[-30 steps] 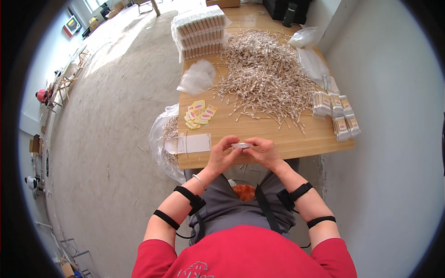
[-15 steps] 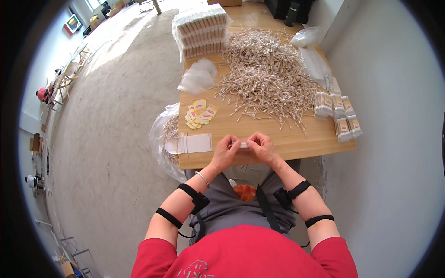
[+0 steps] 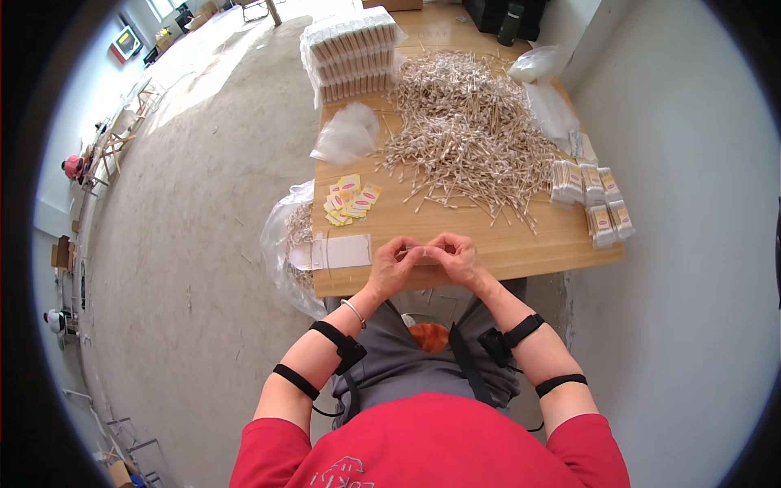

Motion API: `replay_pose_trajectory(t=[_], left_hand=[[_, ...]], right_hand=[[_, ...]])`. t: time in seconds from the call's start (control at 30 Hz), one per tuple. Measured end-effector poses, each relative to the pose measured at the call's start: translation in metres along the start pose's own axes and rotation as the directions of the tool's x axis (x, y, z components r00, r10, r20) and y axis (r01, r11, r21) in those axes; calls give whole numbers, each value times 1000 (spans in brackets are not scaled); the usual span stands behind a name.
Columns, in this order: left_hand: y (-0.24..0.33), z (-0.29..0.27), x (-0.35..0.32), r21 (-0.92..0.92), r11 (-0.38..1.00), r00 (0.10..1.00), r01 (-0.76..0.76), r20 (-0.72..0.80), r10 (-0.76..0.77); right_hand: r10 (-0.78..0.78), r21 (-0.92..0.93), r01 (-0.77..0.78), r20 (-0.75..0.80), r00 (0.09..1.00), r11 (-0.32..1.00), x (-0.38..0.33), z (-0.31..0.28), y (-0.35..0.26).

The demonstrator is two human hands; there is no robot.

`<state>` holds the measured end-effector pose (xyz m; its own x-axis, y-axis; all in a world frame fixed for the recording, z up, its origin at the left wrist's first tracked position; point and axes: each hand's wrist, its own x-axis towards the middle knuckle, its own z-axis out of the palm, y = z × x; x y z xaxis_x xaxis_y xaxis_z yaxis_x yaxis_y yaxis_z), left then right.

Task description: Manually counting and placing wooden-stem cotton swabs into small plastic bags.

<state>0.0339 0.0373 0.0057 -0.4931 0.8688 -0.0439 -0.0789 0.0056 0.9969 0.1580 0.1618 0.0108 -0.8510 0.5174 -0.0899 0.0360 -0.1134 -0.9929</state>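
Over the near edge of the table, my left hand [image 3: 394,265] and my right hand [image 3: 455,259] are brought together, fingers pinched on a small clear plastic packet [image 3: 421,251]. Most of the packet is hidden by the fingers, so its contents do not show. Beyond the hands spreads a large heap of loose cotton swabs [image 3: 472,122]. A white card [image 3: 346,251] lies left of my left hand, and just past it is a scatter of small yellow-and-white labels [image 3: 351,200]. Several filled swab packets [image 3: 598,199] lie at the table's right edge.
Bundled swab packs [image 3: 355,57] are stacked at the far left of the wooden table [image 3: 488,248]. Clear plastic bags [image 3: 348,132] lie in front of them. A plastic sack of swabs [image 3: 286,244] hangs beside the left edge. A dark bottle [image 3: 510,26] stands at the back; a wall runs along the right.
My fingers have drawn closer together over the packet, which shows less than before. The things on the table have stayed in place.
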Motion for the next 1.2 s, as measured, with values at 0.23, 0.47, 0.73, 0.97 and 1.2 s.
replay_pose_trajectory(t=[0.23, 0.47, 0.73, 0.97, 1.2], left_hand=[[20, -7, -3, 591, 629, 833, -504, 143, 534], [21, -9, -9, 679, 518, 807, -520, 192, 559], [33, -8, -23, 639, 653, 866, -407, 43, 498], [52, -4, -22, 613, 437, 732, -658, 385, 562], [61, 9, -24, 484, 724, 870, -492, 230, 437]], right_hand=[[-557, -608, 482, 77, 827, 631, -16, -1, -16], [-641, -712, 517, 123, 758, 475, -13, 2, -18], [48, -19, -49, -70, 996, 999, 3, -13, -11], [250, 251, -265, 89, 964, 931, 0, -2, -10], [369, 215, -390, 131, 920, 895, -8, -3, -11]])
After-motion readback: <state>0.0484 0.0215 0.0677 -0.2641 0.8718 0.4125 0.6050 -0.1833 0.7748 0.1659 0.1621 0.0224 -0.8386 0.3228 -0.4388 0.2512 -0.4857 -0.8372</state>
